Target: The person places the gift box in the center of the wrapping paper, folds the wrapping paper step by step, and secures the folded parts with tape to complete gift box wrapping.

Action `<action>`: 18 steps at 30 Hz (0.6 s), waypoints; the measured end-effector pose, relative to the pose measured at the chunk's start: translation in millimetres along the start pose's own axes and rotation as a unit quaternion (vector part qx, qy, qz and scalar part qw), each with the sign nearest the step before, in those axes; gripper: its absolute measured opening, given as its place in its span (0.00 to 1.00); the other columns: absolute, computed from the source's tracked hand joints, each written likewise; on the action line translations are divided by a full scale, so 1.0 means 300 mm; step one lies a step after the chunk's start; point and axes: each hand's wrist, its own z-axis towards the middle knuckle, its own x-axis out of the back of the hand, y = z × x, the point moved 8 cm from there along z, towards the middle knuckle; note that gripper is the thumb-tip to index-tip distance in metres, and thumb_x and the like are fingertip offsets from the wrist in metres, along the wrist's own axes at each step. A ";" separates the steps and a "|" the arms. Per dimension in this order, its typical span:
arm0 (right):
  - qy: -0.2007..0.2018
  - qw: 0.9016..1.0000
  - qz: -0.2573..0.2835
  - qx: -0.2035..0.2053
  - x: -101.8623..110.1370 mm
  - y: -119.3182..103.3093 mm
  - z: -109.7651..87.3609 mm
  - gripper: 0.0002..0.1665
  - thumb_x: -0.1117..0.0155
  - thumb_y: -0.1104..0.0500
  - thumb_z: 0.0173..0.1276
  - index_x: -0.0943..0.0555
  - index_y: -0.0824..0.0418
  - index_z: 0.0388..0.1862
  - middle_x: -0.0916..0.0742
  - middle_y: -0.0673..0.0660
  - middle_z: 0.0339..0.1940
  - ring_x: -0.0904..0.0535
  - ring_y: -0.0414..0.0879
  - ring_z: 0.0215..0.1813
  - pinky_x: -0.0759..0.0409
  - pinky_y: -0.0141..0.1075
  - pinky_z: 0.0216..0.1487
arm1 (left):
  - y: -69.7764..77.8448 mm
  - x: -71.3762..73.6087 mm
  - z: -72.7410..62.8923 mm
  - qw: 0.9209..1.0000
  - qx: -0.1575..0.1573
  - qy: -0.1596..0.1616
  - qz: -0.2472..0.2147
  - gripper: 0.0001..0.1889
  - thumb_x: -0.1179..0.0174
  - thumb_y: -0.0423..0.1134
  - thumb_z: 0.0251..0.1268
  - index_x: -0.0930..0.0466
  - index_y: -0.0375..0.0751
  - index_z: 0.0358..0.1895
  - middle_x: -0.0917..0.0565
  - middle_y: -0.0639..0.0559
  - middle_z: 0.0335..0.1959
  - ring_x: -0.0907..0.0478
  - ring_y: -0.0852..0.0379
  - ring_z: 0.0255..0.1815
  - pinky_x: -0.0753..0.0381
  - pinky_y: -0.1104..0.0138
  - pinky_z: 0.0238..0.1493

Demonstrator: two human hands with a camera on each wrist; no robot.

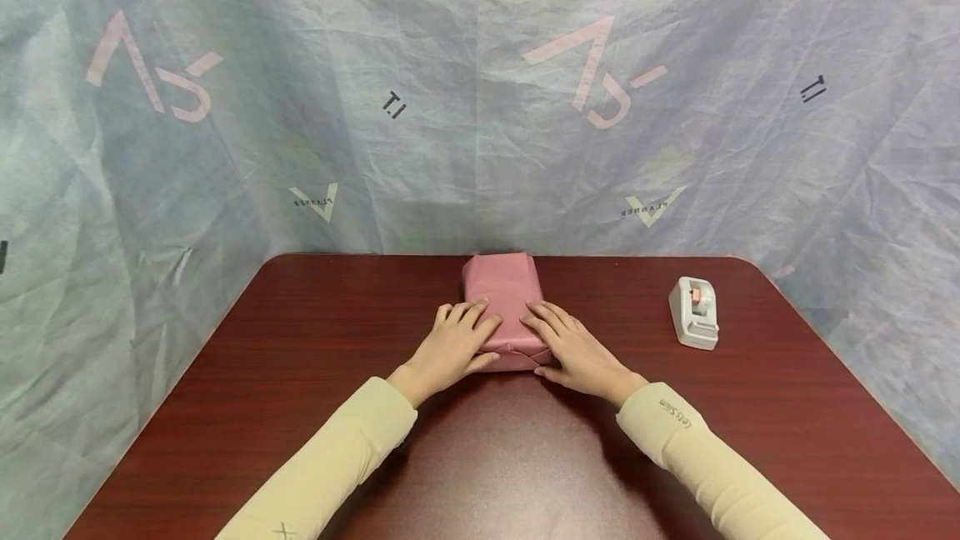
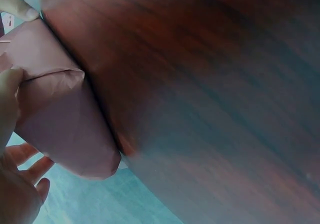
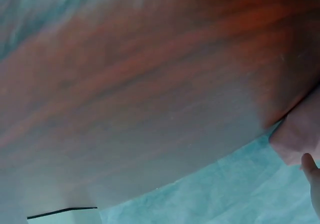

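A package wrapped in pink paper (image 1: pixel 504 283) lies near the far edge of the table, its folded end facing me. My left hand (image 1: pixel 447 346) rests on its near left part, fingers spread over the top and thumb against the near end. On the near right part rests my right hand (image 1: pixel 579 352), with its fingers on the top and side and its thumb low at the near end. In the left wrist view, the folded paper end (image 2: pixel 55 89) shows between the thumbs. Only a corner of the package (image 3: pixel 297 136) appears in the right wrist view.
A white tape dispenser (image 1: pixel 694 313) stands on the table to the right of the package. The dark red wooden table (image 1: pixel 345 298) meets a grey printed cloth (image 1: pixel 420 165) along its back and sides.
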 end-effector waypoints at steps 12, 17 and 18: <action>-0.001 1.000 0.022 0.005 -0.004 0.006 0.000 0.45 0.28 0.58 0.49 0.37 0.62 0.65 0.35 0.60 0.69 0.43 0.56 0.70 0.41 0.48 0.67 | -0.010 -0.008 -0.002 0.999 0.026 0.002 -0.024 0.26 0.52 0.60 0.63 0.30 0.50 0.59 0.29 0.43 0.61 0.33 0.46 0.60 0.40 0.49 0.54; -0.004 0.999 0.034 0.000 0.005 0.006 0.003 0.44 0.28 0.60 0.49 0.36 0.62 0.64 0.34 0.61 0.68 0.42 0.57 0.70 0.40 0.48 0.66 | -0.010 -0.008 0.005 0.999 0.038 0.013 -0.025 0.25 0.53 0.60 0.63 0.29 0.50 0.58 0.28 0.44 0.60 0.32 0.47 0.59 0.40 0.49 0.53; -0.004 0.999 0.036 -0.002 0.007 0.006 0.004 0.43 0.28 0.60 0.48 0.36 0.62 0.64 0.34 0.61 0.68 0.42 0.57 0.70 0.40 0.48 0.66 | -0.010 -0.008 0.006 0.999 0.040 0.013 -0.026 0.25 0.53 0.60 0.63 0.29 0.51 0.58 0.28 0.44 0.60 0.32 0.47 0.59 0.40 0.50 0.53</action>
